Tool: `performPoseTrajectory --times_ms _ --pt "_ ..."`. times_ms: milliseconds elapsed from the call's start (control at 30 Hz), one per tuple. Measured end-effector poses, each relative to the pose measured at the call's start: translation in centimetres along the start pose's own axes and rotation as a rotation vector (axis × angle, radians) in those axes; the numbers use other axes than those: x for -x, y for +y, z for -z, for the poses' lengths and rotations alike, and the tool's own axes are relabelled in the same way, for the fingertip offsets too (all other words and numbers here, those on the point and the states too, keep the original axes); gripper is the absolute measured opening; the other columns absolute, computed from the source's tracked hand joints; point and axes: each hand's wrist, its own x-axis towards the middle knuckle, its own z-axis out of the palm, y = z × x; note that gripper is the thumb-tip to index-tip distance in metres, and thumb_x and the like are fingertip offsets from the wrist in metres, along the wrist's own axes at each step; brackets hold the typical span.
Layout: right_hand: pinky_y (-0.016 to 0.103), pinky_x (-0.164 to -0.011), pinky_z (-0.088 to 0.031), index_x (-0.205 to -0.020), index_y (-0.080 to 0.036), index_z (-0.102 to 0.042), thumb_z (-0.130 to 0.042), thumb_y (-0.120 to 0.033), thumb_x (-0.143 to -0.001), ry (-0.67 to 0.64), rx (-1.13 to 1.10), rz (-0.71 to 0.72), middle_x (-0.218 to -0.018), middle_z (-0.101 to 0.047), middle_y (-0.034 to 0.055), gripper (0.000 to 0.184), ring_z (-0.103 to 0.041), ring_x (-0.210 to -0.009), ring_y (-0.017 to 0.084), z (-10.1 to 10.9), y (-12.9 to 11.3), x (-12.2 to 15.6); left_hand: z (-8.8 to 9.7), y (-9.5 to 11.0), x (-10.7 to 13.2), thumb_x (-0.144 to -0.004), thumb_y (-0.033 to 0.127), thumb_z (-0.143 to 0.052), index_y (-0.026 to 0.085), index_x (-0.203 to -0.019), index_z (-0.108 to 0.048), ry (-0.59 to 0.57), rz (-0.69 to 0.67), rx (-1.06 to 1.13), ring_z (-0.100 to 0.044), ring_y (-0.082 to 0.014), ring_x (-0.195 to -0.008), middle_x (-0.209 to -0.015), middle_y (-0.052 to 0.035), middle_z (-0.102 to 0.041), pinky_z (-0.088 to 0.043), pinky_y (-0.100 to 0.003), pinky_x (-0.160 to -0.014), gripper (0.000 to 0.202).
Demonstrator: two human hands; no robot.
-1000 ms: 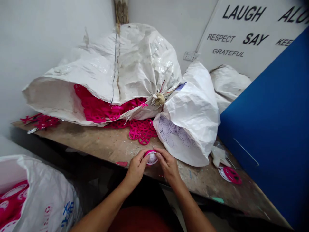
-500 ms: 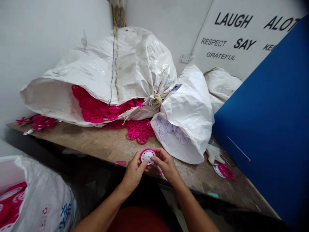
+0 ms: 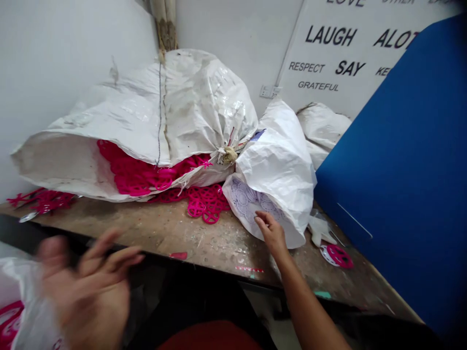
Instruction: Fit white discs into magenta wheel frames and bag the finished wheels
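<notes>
Two bare hands showed at a scuffed wooden workbench in a room corner. The person's right hand was at the mouth of a white woven sack, its grip loose and empty, just above the pale lilac perforated discs inside. The discs looked thin, light and fairly stiff, but possibly fragile at their cut-outs, so the solid outer rim seemed the best place to hold one. Their number could not be counted. The left hand was blurred, but it appeared wide open and empty, with its fingers spread, near a second sack at the lower left. Two more sacks stood behind: a large tied one and a smaller bundle. The bench held two uncounted heaps of magenta lattice pieces and one loose pink-and-white disc. A blue board leaned at the right.
</notes>
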Motion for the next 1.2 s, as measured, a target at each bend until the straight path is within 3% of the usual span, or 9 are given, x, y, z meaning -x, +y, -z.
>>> performPoseTrajectory --times_ms 33,133,300,400,500,700,833,933,1200 --pt "0.041 -0.082 -0.045 -0.109 -0.015 -0.064 -0.05 -0.045 -0.082 0.001 0.117 0.034 -0.106 -0.067 0.0129 0.043 -0.061 -0.09 0.025 0.1 0.9 -0.9 -1.5 -1.0 -0.1 -0.082 0.046 -0.05 0.052 -0.135 -0.024 -0.11 -0.068 0.097 -0.065 -0.0201 -0.081 -0.117 0.0069 -0.063 -0.054 -0.042 -0.074 0.059" --pt "0.04 -0.087 -0.044 -0.105 -0.017 -0.068 -0.055 -0.043 -0.079 -0.101 0.351 0.158 -0.108 -0.068 0.0125 0.039 -0.062 -0.097 0.026 -0.1 2.4 -2.5 -7.8 -5.6 -1.2 -0.085 0.031 -0.051 0.023 -0.114 -0.059 -0.605 -0.274 -0.199 -0.062 -0.0208 -0.093 -0.108 -0.007 -0.065 -0.05 -0.035 -0.082 0.031" --pt "0.034 -0.077 -0.045 -0.093 -0.02 -0.071 -0.058 -0.039 -0.077 -0.138 0.423 0.203 -0.09 -0.072 0.0103 0.028 -0.064 -0.081 0.024 -0.4 2.3 -2.4 -14.6 -10.4 -3.8 -0.081 0.011 -0.051 0.017 -0.093 -0.067 -0.718 -0.462 -0.57 -0.054 -0.0244 -0.1 -0.098 -0.0097 -0.063 -0.042 -0.042 -0.092 0.021" --pt "0.033 -0.069 -0.044 -0.093 -0.017 -0.069 -0.048 -0.041 -0.083 -0.065 0.44 0.167 -0.081 -0.071 0.0108 0.033 -0.063 -0.072 0.023 0.3 1.6 -1.6 -14.6 -10.5 -4.0 -0.082 0.011 -0.049 0.017 -0.084 -0.067 -0.728 -0.465 -0.596 -0.056 -0.0216 -0.091 -0.093 -0.0082 -0.061 -0.044 -0.037 -0.086 0.018" --pt "0.029 -0.062 -0.043 -0.087 -0.016 -0.064 -0.045 -0.048 -0.084 -0.019 0.159 0.039 -0.074 -0.067 0.0066 0.037 -0.059 -0.066 0.02 0.4 -0.3 -0.5 -13.1 -9.8 -2.6 -0.084 0.011 -0.046 0.021 -0.094 -0.066 -0.8 -0.488 -0.583 -0.058 -0.0166 -0.086 -0.102 -0.0056 -0.06 -0.047 -0.029 -0.079 0.025" --pt "0.024 -0.062 -0.042 -0.08 -0.017 -0.055 -0.061 -0.048 -0.076 -0.318 -0.562 -0.199 -0.073 -0.061 -0.0002 0.031 -0.054 -0.065 0.013 -2.7 -5.3 2.2 -11.3 -7.7 1.5 -0.087 0.019 -0.046 0.027 -0.108 -0.065 -0.852 -0.386 -0.197 -0.055 -0.0216 -0.112 -0.137 -0.0062 -0.047 -0.044 -0.034 -0.095 0.029" --pt "0.026 -0.065 -0.044 -0.087 -0.018 -0.056 -0.058 -0.044 -0.08 -0.278 -0.532 -0.101 -0.077 -0.062 0.0005 0.027 -0.056 -0.07 0.014 -4.2 -5.7 3.3 -11.7 -7.0 2.5 -0.081 0.029 -0.059 0.024 -0.137 -0.038 -0.73 0.225 0.213 -0.062 -0.022 -0.102 -0.14 -0.0143 -0.044 -0.049 -0.036 -0.089 0.06" --pt "0.031 -0.076 -0.045 -0.098 -0.018 -0.061 -0.057 -0.04 -0.082 -0.204 -0.329 0.029 -0.091 -0.065 0.0047 0.028 -0.058 -0.082 0.019 -4.5 -5.3 3.8 -12.0 -7.0 2.3 -0.073 0.027 -0.067 0.015 -0.134 -0.04 -0.687 0.557 0.406 -0.066 -0.02 -0.091 -0.128 -0.0173 -0.055 -0.052 -0.031 -0.079 0.068" --pt "0.034 -0.08 -0.047 -0.12 -0.022 -0.061 -0.056 -0.036 -0.083 -0.168 -0.095 0.177 -0.095 -0.065 0.0069 0.039 -0.059 -0.086 0.021 -5.1 -5.0 5.2 -12.0 -6.9 2.3 -0.07 0.027 -0.069 0.016 -0.115 -0.057 -0.59 0.571 0.457 -0.063 -0.0192 -0.095 -0.112 -0.0102 -0.064 -0.051 -0.028 -0.079 0.049"
